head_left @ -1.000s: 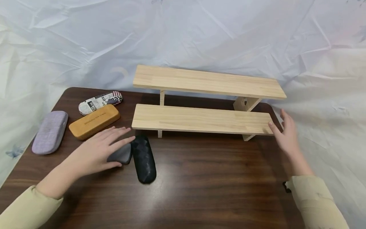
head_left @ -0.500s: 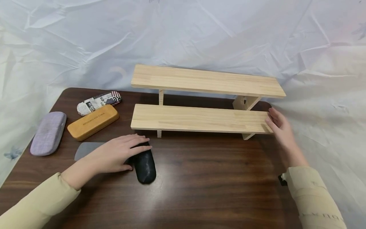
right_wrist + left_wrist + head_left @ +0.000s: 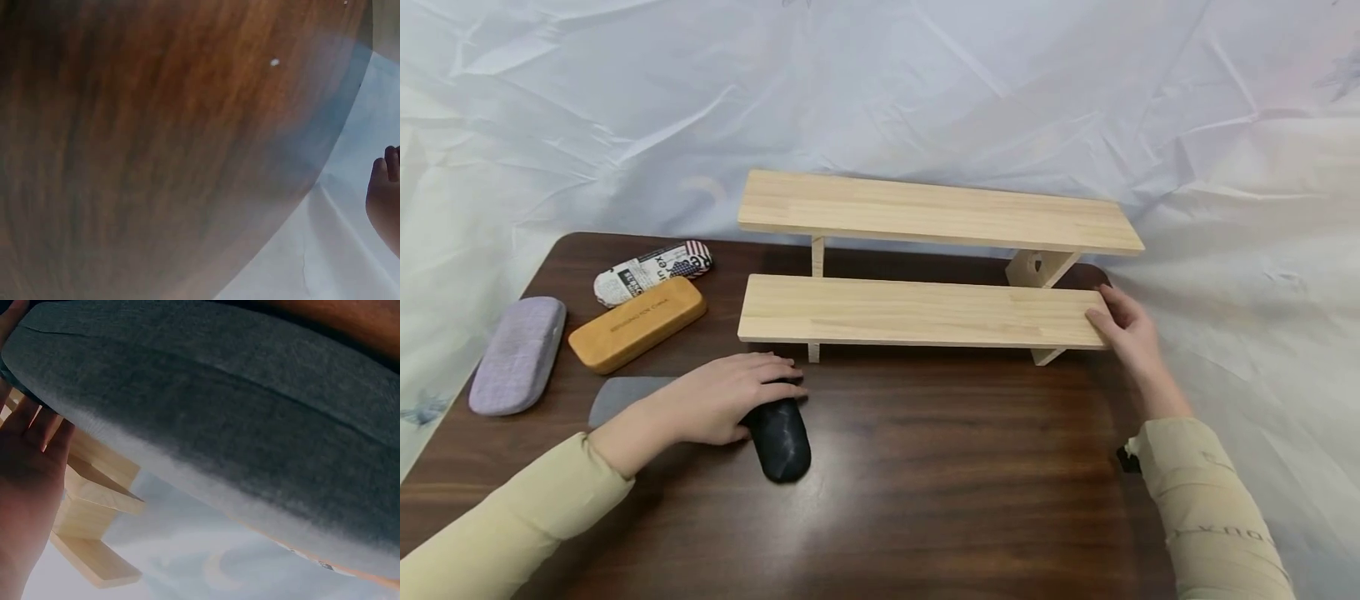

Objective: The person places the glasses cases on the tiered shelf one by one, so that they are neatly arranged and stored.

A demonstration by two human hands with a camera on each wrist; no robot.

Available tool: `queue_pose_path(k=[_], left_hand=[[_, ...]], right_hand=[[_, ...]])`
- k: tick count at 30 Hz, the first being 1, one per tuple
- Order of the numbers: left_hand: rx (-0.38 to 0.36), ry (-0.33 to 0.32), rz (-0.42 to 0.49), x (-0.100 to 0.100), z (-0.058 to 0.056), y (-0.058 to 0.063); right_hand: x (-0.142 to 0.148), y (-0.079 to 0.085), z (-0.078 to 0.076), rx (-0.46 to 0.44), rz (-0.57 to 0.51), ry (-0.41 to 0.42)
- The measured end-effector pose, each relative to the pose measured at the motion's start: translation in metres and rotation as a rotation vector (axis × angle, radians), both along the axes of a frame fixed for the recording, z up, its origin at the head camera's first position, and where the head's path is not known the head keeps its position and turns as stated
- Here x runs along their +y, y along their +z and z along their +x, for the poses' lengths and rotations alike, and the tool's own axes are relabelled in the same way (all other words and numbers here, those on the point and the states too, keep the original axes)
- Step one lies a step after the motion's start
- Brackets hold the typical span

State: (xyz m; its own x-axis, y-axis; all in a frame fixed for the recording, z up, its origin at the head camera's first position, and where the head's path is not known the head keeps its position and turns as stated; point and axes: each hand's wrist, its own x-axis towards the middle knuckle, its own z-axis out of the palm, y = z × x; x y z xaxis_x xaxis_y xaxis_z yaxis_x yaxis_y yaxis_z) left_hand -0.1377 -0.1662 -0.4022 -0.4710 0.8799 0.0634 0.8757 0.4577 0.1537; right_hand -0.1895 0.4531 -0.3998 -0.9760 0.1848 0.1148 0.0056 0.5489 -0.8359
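My left hand point(image 3: 730, 398) grips the upper end of a black glasses case point(image 3: 781, 442) lying on the table, its fingers over the top and the thumb on the near left side. Under that wrist lies a grey glasses case point(image 3: 625, 396), partly hidden by the arm; in the left wrist view this grey case point(image 3: 187, 406) looms large beside the left hand point(image 3: 31, 469). At the right, my right hand point(image 3: 1135, 337) holds the end of the lower board of a two-tier wooden shelf point(image 3: 917, 312), thumb on top. Only part of the right hand point(image 3: 387, 200) shows in its wrist view.
A lilac glasses case point(image 3: 518, 357), a mustard-yellow case point(image 3: 638, 323) and a newsprint-patterned case point(image 3: 655, 271) lie at the left of the dark wooden table point(image 3: 940, 467). A pale plastic sheet point(image 3: 880, 92) hangs behind the shelf.
My left hand has moved right from above the grey case onto the black case and taken hold of it. My right hand has come in to the shelf's right end and grips it.
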Motion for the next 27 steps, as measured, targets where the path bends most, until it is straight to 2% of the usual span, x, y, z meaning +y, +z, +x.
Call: queue_pose_path(k=[7, 14, 19, 27], left_hand=[[0.006, 0.011, 0.062, -0.004, -0.002, 0.003], [-0.016, 0.044, 0.042, -0.003, -0.001, 0.003], [-0.007, 0.072, 0.054, -0.002, 0.002, 0.006], [0.045, 0.135, 0.138, 0.003, 0.002, 0.022]], right_hand=[[0.002, -0.004, -0.003, -0.002, -0.138, -0.013], [0.002, -0.006, -0.002, 0.007, -0.300, -0.028], [0.000, -0.004, 0.001, 0.014, -0.356, -0.028], [-0.002, -0.007, -0.002, 0.012, -0.386, -0.064]])
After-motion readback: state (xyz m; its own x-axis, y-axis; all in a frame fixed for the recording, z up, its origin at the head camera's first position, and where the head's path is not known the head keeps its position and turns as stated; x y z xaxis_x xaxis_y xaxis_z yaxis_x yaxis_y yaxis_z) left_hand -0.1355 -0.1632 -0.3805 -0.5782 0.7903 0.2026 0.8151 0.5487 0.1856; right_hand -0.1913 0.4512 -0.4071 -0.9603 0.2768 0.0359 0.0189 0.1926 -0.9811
